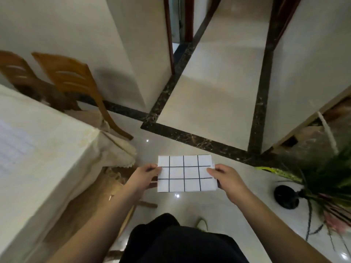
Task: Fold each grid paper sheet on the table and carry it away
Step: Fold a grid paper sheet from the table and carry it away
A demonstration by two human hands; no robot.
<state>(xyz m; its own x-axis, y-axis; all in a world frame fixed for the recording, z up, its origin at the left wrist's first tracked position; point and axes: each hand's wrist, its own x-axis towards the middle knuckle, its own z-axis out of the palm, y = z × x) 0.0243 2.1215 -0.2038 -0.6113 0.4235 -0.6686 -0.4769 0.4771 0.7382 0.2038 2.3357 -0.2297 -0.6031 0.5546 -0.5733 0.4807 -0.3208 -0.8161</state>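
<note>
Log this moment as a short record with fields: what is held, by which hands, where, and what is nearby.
held item: folded grid paper, grid side up
left hand: pinches the paper's left edge
right hand: pinches the paper's right edge
position: paper in the air above the tiled floor, beside the table
table: at left, covered with a pale cloth
nearby: two wooden chairs behind the table; plant at right

table left, plant right, floor ahead

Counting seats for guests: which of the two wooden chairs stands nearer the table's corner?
The lighter, orange-brown wooden chair, right of the darker chair, stands nearer the cloth-covered table's corner.
</note>
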